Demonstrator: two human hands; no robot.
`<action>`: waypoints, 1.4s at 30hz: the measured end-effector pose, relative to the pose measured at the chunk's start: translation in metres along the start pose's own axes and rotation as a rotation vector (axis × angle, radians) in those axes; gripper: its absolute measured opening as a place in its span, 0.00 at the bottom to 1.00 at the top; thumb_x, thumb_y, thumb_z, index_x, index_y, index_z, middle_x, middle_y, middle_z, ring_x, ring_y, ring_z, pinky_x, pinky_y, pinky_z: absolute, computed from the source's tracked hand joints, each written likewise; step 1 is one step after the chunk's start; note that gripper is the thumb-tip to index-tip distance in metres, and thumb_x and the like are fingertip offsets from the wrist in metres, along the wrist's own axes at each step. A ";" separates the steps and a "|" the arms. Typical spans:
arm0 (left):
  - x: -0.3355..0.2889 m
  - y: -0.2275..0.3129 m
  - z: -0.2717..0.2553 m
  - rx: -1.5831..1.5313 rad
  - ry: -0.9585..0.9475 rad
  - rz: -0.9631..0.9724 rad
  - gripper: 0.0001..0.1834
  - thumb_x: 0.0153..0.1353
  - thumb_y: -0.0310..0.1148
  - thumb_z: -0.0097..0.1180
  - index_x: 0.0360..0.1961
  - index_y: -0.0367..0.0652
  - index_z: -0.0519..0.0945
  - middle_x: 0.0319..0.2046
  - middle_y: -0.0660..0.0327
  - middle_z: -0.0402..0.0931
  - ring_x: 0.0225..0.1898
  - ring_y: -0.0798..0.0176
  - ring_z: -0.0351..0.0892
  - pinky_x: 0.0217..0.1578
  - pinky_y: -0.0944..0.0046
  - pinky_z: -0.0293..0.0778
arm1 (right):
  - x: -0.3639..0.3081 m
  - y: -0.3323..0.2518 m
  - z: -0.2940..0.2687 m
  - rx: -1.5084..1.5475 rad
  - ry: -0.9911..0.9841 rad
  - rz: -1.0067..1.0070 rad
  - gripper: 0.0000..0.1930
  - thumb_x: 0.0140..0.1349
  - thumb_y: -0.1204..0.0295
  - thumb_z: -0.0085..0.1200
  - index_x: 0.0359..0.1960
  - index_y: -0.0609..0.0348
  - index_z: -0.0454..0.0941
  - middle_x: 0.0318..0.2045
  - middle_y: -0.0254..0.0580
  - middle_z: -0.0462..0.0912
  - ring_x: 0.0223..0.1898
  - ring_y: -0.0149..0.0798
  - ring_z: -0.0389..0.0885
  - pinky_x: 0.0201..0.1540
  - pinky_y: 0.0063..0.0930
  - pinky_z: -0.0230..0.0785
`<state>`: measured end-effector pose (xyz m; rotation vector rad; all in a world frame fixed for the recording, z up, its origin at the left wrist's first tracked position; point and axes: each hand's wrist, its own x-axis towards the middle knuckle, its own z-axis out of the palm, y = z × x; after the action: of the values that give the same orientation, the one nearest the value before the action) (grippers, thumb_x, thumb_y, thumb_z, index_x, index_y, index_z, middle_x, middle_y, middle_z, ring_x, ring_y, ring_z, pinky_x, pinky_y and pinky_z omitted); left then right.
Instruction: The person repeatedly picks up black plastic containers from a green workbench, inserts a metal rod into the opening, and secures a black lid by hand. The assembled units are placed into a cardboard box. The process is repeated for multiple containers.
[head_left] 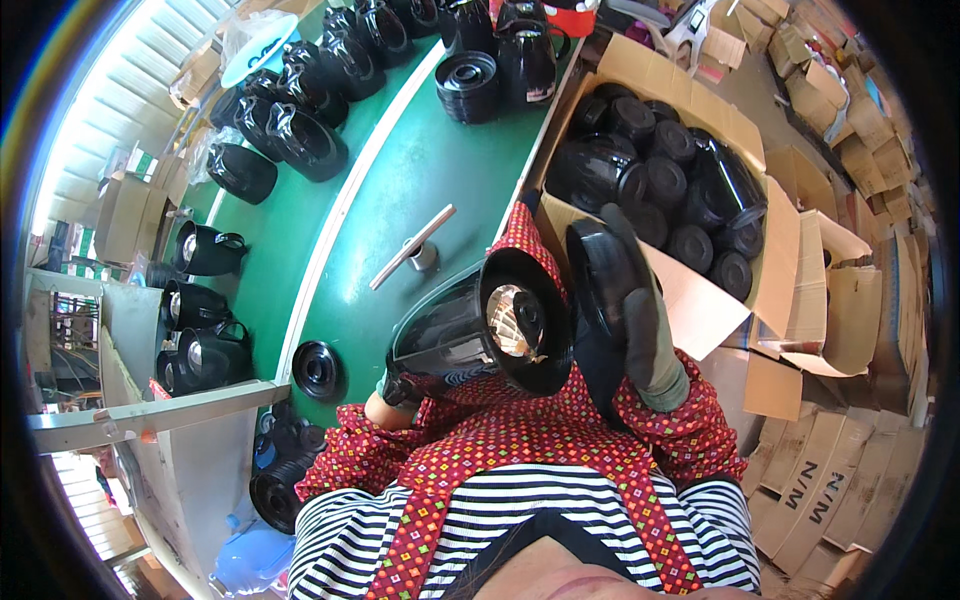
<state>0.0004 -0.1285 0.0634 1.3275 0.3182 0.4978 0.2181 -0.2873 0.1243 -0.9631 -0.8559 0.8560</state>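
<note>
A glossy black jug (440, 335) lies tilted in front of my chest. Its wide round opening faces up toward me, and shiny silver shows inside. My left hand (397, 392), gloved and mostly hidden behind the jug, grips it at its left end. In my right hand (642, 310), which wears a dark glove, is a round black lid-like part (594, 275). The fingers press along this part's right side, and it stands just right of the jug's rim, apart from it. Left of the jug, a wooden crossbar tool (412, 247) stands on the table on a metal socket.
An open carton (775, 235) of black parts stands at the right. Several black jugs (305, 140) line the far left of the green table (335, 250). A stack of round black parts (467, 85) and a single black disc (318, 370) also rest there. Flat cartons (820, 500) lie lower right.
</note>
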 end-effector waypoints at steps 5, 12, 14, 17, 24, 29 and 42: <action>-0.002 -0.006 0.003 -0.020 -0.060 -0.032 0.35 0.60 0.45 0.67 0.66 0.39 0.75 0.60 0.53 0.79 0.62 0.52 0.74 0.65 0.46 0.66 | 0.005 -0.003 0.002 -0.817 -0.257 -0.265 0.49 0.64 0.42 0.61 0.79 0.60 0.61 0.75 0.66 0.59 0.75 0.68 0.58 0.77 0.58 0.49; 0.005 -0.008 0.000 0.012 -0.113 -0.011 0.36 0.56 0.42 0.73 0.63 0.36 0.78 0.56 0.53 0.82 0.58 0.54 0.79 0.62 0.50 0.72 | 0.003 0.000 0.005 -0.763 -0.253 -0.236 0.48 0.66 0.37 0.57 0.78 0.58 0.63 0.75 0.68 0.58 0.74 0.69 0.59 0.75 0.62 0.50; 0.005 -0.006 -0.004 0.042 -0.122 0.001 0.36 0.55 0.41 0.74 0.62 0.35 0.78 0.55 0.52 0.83 0.57 0.55 0.81 0.61 0.51 0.74 | 0.005 0.000 0.003 -0.748 -0.256 -0.230 0.48 0.69 0.36 0.53 0.78 0.61 0.62 0.77 0.65 0.58 0.76 0.65 0.58 0.77 0.56 0.49; 0.002 0.001 -0.010 0.149 -0.083 0.057 0.36 0.53 0.40 0.76 0.61 0.34 0.80 0.53 0.52 0.85 0.55 0.55 0.83 0.60 0.52 0.76 | 0.005 0.005 0.000 -0.710 -0.255 -0.246 0.48 0.71 0.37 0.50 0.79 0.65 0.60 0.78 0.63 0.57 0.78 0.61 0.58 0.78 0.53 0.47; -0.006 0.007 -0.028 0.644 0.283 0.281 0.37 0.49 0.37 0.82 0.58 0.31 0.82 0.50 0.52 0.88 0.50 0.58 0.89 0.56 0.56 0.83 | 0.006 0.007 -0.004 -0.467 -0.152 -0.039 0.45 0.74 0.42 0.49 0.79 0.67 0.56 0.75 0.62 0.60 0.77 0.57 0.58 0.78 0.48 0.50; -0.002 0.045 -0.029 1.040 0.405 0.560 0.30 0.47 0.38 0.79 0.51 0.33 0.87 0.61 0.35 0.79 0.52 0.42 0.89 0.54 0.55 0.82 | 0.015 0.024 -0.004 0.183 0.010 0.422 0.33 0.84 0.52 0.40 0.80 0.62 0.55 0.72 0.43 0.68 0.73 0.38 0.67 0.77 0.33 0.57; 0.011 0.016 -0.028 0.480 0.437 0.552 0.30 0.50 0.34 0.80 0.54 0.34 0.85 0.57 0.45 0.83 0.58 0.49 0.85 0.57 0.53 0.80 | 0.029 -0.006 -0.011 -0.164 -0.342 -0.108 0.52 0.77 0.43 0.48 0.83 0.68 0.34 0.84 0.57 0.40 0.84 0.47 0.41 0.82 0.41 0.36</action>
<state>-0.0064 -0.0966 0.0731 1.7759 0.4492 1.2427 0.2410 -0.2674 0.1319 -0.9156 -1.2774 0.8802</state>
